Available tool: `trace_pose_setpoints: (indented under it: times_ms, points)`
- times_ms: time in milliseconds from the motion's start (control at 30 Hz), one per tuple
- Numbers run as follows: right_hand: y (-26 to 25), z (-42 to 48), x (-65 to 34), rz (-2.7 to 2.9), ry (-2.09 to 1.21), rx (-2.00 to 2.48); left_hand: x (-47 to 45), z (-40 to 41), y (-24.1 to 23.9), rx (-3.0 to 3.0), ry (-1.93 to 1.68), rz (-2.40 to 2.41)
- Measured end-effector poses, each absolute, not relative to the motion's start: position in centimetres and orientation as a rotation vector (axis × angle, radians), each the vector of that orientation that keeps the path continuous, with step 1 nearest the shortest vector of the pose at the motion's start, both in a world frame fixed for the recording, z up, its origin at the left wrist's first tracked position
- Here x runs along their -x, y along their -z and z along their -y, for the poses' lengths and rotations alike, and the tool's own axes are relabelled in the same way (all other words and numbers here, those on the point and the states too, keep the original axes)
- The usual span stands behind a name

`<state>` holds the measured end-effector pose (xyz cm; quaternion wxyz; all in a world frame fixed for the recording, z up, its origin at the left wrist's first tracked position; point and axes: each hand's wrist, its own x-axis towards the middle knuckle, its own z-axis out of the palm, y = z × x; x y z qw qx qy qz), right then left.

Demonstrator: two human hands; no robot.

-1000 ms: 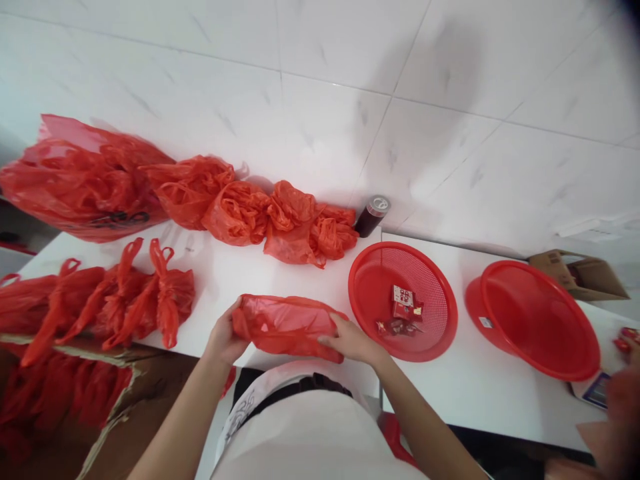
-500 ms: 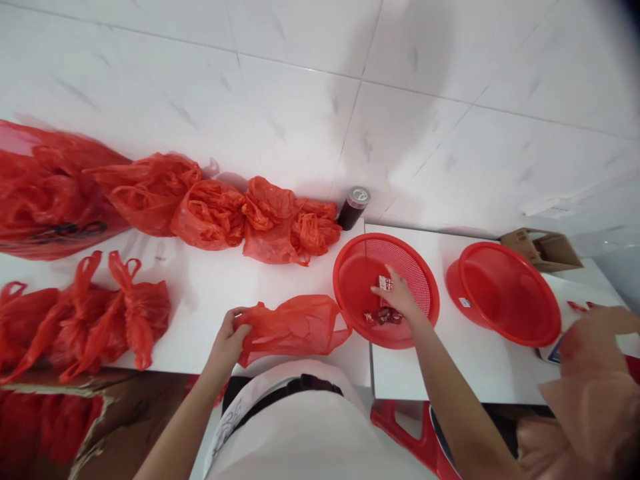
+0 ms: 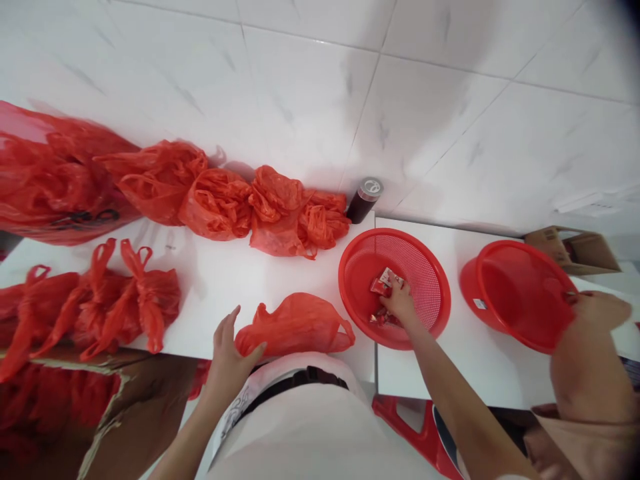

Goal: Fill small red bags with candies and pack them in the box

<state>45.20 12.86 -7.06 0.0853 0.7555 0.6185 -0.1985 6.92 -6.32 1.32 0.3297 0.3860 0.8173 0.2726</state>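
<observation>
My left hand (image 3: 227, 357) is open beside the mouth of a red plastic bag (image 3: 300, 327), with the thumb against its near side and the fingers spread. The bag lies flat on the white table, its handles toward the right. Inside a red plastic colander (image 3: 359, 267), my right hand (image 3: 401, 305) pinches a small red-and-white packet (image 3: 391, 275); part of the packet is hidden by the fingers. Several small dark-red wrapped pieces (image 3: 381, 317) lie in the colander, just below that hand.
Knotted red bags (image 3: 155, 300) stand at the left, with crumpled red bags (image 3: 217, 203) along the wall. A dark can (image 3: 361, 203) stands behind the colander. At the right are a tilted red basin (image 3: 525, 287), another person's hand (image 3: 595, 310) and a cardboard box (image 3: 595, 253).
My left hand has let go of the bag and spread its fingers. My right hand has closed on the packet. The other person's hand has moved to the basin's rim.
</observation>
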Motion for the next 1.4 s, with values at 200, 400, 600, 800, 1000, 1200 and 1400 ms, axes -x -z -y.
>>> trace_pose_setpoints:
  times_ms: [200, 400, 600, 800, 1000, 1200, 1400]
  points:
    - [7.8, -13.7, -44.5, -1.920, 0.485, -2.181, -5.8, 8.8, 0.6, -0.982, -0.463, -2.030]
    - [7.8, -13.8, -44.5, -1.847, 0.496, -2.201, -5.7, 9.4, 2.4, -0.917, -0.342, -2.088]
    - [8.2, -14.6, -44.0, -1.738, 0.582, -2.189, -6.6, 8.2, 2.1, -0.416, -0.851, -1.938]
    - [8.8, -13.4, -43.3, -1.935, 0.411, -2.250, -8.1, 4.7, -0.6, -0.024, -1.077, -1.734]
    - [9.2, -13.8, -43.2, -1.960, 0.423, -2.282, -8.7, 1.4, -5.0, 0.283, -1.067, -1.262]
    - [9.2, -15.0, -43.9, -1.863, 0.490, -2.409, -8.3, 1.8, -3.7, -0.043, -0.949, -1.347]
    - [7.7, -15.9, -45.2, -1.901, 0.644, -2.424, -8.7, 2.1, -2.7, -0.084, -0.877, -1.444]
